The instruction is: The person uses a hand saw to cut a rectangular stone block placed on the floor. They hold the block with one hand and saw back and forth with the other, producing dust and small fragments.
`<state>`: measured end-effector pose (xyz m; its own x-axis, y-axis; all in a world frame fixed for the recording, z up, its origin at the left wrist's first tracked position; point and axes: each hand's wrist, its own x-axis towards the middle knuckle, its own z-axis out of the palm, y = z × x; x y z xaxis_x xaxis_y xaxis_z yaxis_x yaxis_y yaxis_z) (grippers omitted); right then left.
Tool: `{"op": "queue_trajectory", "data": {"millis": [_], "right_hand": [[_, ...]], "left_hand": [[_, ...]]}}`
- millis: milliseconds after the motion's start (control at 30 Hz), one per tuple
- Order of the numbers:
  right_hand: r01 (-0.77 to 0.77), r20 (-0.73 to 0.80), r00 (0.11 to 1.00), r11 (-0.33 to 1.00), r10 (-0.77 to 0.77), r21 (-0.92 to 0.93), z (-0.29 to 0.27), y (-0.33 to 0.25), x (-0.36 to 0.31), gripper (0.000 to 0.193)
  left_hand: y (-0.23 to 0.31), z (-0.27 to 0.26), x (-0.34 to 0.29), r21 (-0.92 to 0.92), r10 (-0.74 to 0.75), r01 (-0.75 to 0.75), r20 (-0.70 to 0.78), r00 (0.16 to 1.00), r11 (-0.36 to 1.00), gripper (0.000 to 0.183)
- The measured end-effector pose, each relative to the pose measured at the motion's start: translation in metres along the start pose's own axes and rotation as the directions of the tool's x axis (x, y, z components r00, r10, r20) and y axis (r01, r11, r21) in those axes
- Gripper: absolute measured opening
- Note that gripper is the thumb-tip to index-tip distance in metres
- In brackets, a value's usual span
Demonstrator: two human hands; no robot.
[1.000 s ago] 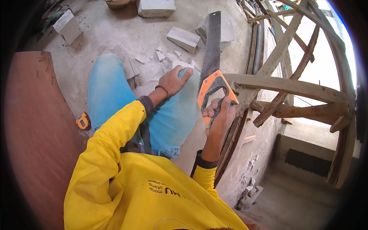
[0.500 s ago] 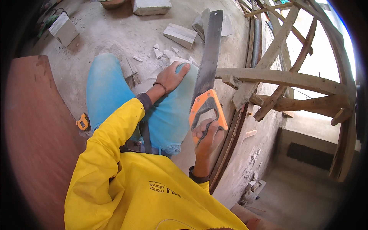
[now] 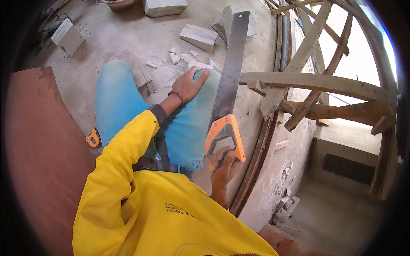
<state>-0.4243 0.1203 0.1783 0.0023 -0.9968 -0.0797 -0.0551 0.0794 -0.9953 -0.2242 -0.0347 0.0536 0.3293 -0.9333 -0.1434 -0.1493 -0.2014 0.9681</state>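
Note:
My right hand (image 3: 223, 170) is wrapped round the orange and black handle of a handsaw (image 3: 228, 81). The saw's long grey blade points away from me along the outer side of my right knee, teeth toward the leg. What lies beneath the blade, if anything, is hidden. My left hand (image 3: 190, 85) rests on top of my bent right knee, thumb apart from the fingers and nothing in it; some fingertips are out of sight over the knee. Just beyond that knee lie pale broken block pieces (image 3: 174, 58) and a wedge-shaped block (image 3: 198, 37).
More pale blocks (image 3: 165, 7) stand farther off, one block (image 3: 68, 37) at the far left. An orange tape measure (image 3: 93, 138) lies beside a reddish-brown board (image 3: 42, 149) on my left. On the right, rough timbers (image 3: 316, 85) stand along a drop to a lower level.
My right hand has drawn the saw back toward me and slightly left, so the handle sits lower. My left hand stays on the knee.

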Motion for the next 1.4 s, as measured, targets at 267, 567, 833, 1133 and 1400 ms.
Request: {"op": "queue_trajectory", "data": {"millis": [267,567,833,1133,1400], "right_hand": [[0.046,0.013,0.999,0.996,-0.045,-0.075,-0.006,0.014,-0.006,0.044],[0.065,-0.069,0.996,0.997,-0.062,0.042,0.005,0.02,-0.007,0.045],[0.101,-0.057,0.993,0.993,-0.105,-0.064,0.006,0.02,-0.002,0.055],[0.141,-0.061,0.989,0.989,-0.138,0.043,0.013,0.017,0.006,0.043],[0.099,-0.062,0.994,0.99,-0.093,0.105,0.023,0.009,0.032,0.048]], "left_hand": [[0.009,-0.002,-0.003,-0.011,-0.005,0.005,0.001,1.0,1.0,0.065],[0.013,-0.002,-0.013,0.026,-0.02,0.022,-0.064,0.998,0.999,0.056],[0.012,0.002,-0.041,0.049,0.194,-0.188,-0.254,0.947,0.981,0.047],[0.013,0.001,-0.046,0.053,0.223,-0.217,-0.256,0.941,0.975,0.037],[0.02,0.003,-0.032,0.132,0.362,-0.338,-0.269,0.893,0.932,0.025]]}}
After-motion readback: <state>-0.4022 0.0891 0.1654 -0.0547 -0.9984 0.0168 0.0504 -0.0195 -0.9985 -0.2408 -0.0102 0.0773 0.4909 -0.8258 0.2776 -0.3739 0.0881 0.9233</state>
